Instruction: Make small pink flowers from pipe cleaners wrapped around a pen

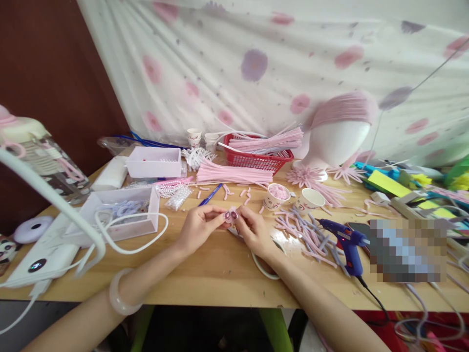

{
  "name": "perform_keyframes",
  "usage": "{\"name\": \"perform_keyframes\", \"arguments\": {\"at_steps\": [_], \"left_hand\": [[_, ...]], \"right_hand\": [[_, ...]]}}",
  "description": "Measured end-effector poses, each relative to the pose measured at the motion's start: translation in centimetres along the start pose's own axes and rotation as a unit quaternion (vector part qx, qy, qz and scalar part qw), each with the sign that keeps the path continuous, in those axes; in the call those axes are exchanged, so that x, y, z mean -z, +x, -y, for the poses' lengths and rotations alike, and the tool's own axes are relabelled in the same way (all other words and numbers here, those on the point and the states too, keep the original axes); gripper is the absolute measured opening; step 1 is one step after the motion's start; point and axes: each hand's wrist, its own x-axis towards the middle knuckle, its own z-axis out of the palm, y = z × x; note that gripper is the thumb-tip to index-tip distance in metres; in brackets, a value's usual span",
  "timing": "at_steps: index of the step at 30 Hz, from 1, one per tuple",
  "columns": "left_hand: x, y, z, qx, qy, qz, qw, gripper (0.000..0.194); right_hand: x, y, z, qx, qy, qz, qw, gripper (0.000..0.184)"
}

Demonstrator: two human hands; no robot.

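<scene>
While the left hand (198, 227) and the right hand (254, 232) are brought together, a small pink piece (230, 215) with dark spots is pinched between their fingertips, above the table (205, 288). Beyond the left hand, a blue pen (210, 194) and pink stems (234, 174) are noted. A filled cup (277, 196) is seen just beyond the right hand, with an empty cup (309, 200) beside it. To the right hand's right, cut stems (311, 237) are scattered, then a glue gun (346, 244) is laid down.
</scene>
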Motion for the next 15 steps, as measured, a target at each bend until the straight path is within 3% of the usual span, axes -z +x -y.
{"name": "perform_keyframes", "arguments": {"at_steps": [7,15], "left_hand": [[0.16,-0.06,-0.71,0.006,0.0,0.031,0.999,0.029],[0.58,0.24,-0.22,0.002,0.045,0.079,0.996,0.023]], "right_hand": [[-0.29,0.19,-0.21,-0.057,0.098,-0.023,0.993,0.043],[-0.5,-0.14,-0.26,-0.022,0.016,0.002,1.0,0.038]]}}
